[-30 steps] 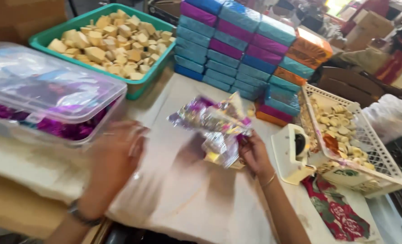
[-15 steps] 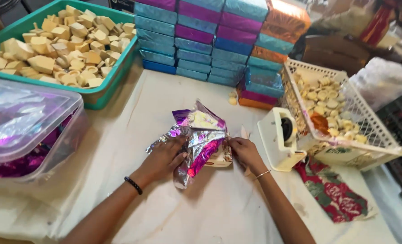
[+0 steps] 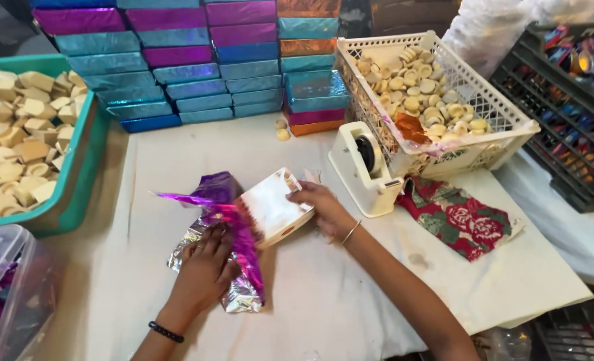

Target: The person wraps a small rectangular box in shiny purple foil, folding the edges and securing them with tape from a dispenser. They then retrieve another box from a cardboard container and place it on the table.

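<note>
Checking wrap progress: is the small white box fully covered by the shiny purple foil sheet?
Not covered. The small white box shows its bare top; the shiny purple foil sheet bunches at its left under the left hand.

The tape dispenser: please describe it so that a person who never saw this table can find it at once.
Start at the white lattice basket of pale round pieces at the table's far right. Against its near-left wall stands the tape dispenser, just beyond the right hand. It is the only cream block with a dark roll in it, beside the red floral cloth.
</note>
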